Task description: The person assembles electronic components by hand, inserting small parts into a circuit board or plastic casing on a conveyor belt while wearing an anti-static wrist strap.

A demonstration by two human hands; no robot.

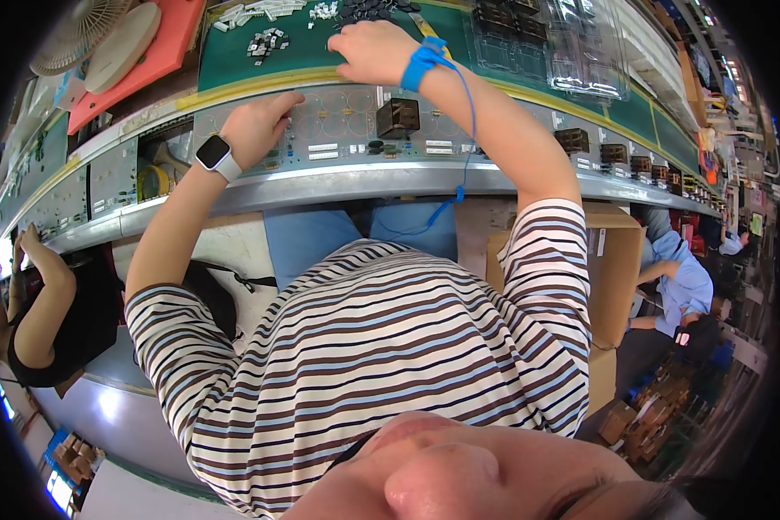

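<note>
the left hand is at the near circuit board, apart from the right hand by far-side loose dark parts; i cannot tell what either grips. 1 dark block stands placed; round outlines left of it look unfilled.

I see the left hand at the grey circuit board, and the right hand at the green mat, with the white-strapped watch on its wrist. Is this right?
Not entirely: the head view shows the white-strapped watch on the left hand's wrist. The right hand is indeed at the green mat, the left at the grey circuit board.
</note>
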